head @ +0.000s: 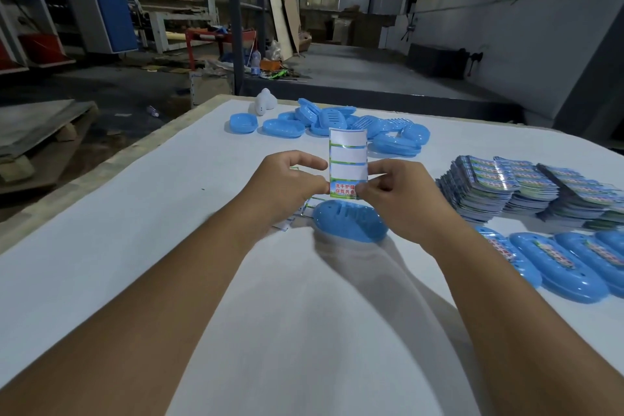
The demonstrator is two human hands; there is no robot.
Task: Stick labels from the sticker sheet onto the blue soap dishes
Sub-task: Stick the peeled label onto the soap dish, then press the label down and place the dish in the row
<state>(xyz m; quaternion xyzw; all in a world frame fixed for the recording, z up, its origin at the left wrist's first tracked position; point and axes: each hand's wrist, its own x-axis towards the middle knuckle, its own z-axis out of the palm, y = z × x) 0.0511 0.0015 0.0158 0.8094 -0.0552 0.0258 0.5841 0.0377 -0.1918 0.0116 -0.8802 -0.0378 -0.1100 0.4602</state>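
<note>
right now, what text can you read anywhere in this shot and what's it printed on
"洗手护" then "你我共", in red, each line cut off by the right hand: last label left on the sticker sheet, held by both hands, left hand.
Sticker sheet stacks: print too small to read.
Labels on labelled soap dishes: blurred, unreadable.

Both arms outstretched; left hand [289, 179] and right hand [398, 194] raised, fingertips pinching

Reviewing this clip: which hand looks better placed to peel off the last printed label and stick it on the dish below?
Probably the right hand: its fingertips pinch the printed label at the bottom of the white sticker sheet, directly above the blue oval plastic soap dish. The left hand grips the sheet's left edge, steadying it.
</note>
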